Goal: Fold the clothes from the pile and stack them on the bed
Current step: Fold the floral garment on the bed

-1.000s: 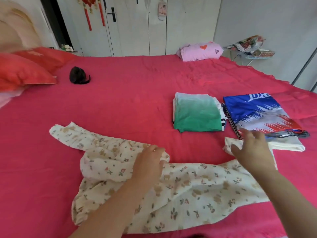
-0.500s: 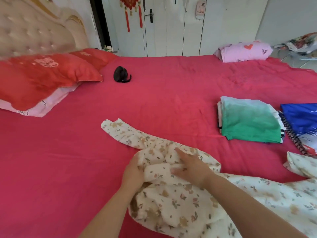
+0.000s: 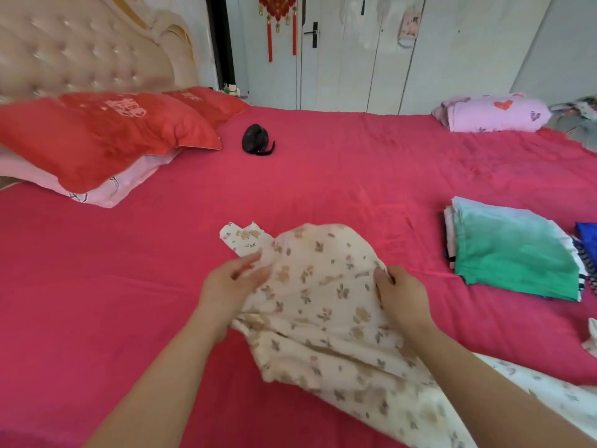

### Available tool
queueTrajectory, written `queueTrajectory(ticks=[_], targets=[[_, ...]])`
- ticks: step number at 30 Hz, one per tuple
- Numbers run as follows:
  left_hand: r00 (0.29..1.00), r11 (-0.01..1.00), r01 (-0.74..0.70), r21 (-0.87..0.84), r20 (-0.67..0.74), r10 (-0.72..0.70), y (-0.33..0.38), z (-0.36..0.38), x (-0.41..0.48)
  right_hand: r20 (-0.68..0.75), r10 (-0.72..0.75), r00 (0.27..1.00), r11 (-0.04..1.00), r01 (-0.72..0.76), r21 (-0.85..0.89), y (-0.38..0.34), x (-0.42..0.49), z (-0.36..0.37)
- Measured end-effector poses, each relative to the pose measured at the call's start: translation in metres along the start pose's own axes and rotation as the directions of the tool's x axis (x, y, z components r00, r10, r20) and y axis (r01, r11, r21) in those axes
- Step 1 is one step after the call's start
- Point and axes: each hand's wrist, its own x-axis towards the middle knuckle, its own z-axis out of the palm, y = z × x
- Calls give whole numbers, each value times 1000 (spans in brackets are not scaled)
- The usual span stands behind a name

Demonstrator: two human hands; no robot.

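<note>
On the crimson-sheeted bed [image 3: 355, 176], my left hand [image 3: 229, 286] and right hand [image 3: 403, 295] grip a cream floral cotton garment [image 3: 323, 302]; a folded green-and-white shirt [image 3: 517, 257] lies right.

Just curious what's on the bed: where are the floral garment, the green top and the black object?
floral garment [image 3: 323, 292], head view, middle of the fabric
green top [image 3: 517, 253], head view, its upper face
black object [image 3: 255, 139], head view, its middle

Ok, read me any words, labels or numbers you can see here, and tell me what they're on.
Nothing reads clearly.
Front red pillow: white embroidered characters, too blurred to read.
Back red pillow: white marks, too blurred.
Pink pillow: small dark print, too small.
</note>
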Motion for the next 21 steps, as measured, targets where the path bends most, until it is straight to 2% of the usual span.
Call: queueTrajectory(ticks=[3,5,7,9,10,12,14,16,17,19,21], targets=[[972,993,-68,93,-219,87,3,-42,18,11,-38,999,996,37,83,-29,3,9],[953,992,-67,105,-286,94,-4,-63,28,50,-44,998,996,40,79,-42,3,19],[977,992,9,129,-212,19,-19,-74,33,128,-69,989,997,71,-13,-45,-2,29],[990,968,111,227,-114,-86,-41,-75,31,205,-104,973,987,126,-99,-40,-11,38],[988,948,135,287,-105,-109,-53,-72,27,227,-134,965,978,165,-126,-35,-16,42],[977,917,178,357,-175,-121,-74,-64,16,269,-190,944,951,246,-190,-26,-26,47],[959,923,228,311,-235,-158,-86,-53,0,312,-233,921,914,318,-254,-17,-35,49],[963,940,257,224,-141,-230,-89,-39,-18,348,-272,897,883,376,-280,-13,-44,49],[967,941,253,224,-62,-246,-89,-32,-26,356,-289,889,875,396,-278,-12,-48,48],[983,926,157,343,32,-179,-88,-22,-33,351,-323,879,866,424,-265,-11,-53,49],[996,919,90,384,-17,-91,-84,-23,-27,348,-353,868,854,451,-259,-12,-56,50]])
